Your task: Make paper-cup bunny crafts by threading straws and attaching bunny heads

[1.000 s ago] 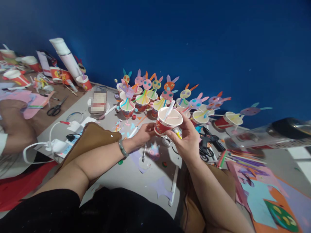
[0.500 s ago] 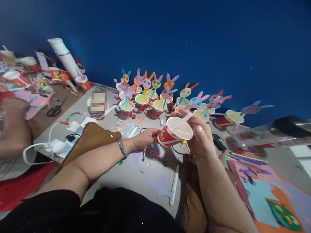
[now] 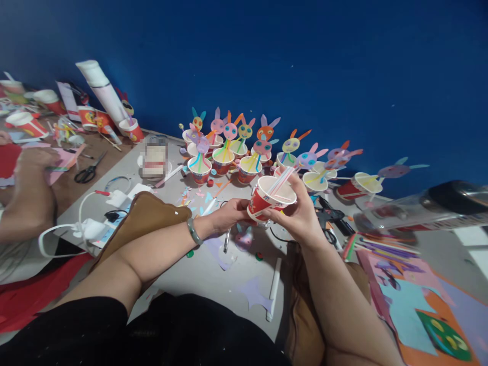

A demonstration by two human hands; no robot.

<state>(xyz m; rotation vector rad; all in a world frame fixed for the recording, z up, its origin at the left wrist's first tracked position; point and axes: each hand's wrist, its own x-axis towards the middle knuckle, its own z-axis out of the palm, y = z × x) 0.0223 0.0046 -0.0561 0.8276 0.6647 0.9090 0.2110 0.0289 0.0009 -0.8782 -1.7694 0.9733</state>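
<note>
Here, right hand (image 3: 301,218) clasps cup (image 3: 261,203) from right; left hand (image 3: 229,215) seemingly pinches left side.

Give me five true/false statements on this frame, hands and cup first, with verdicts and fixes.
1. The left hand and right hand are both on the held cup. True.
2. The straws in the held cup lie wholly below its rim. False: they stick up past the rim.
3. The bracelet is on the right wrist. False: it is on the left wrist.
4. The wall behind the cups with paper animal faces is blue. True.
5. The clear bottle with the dark lid is left of both hands. False: it is to their right.
</note>
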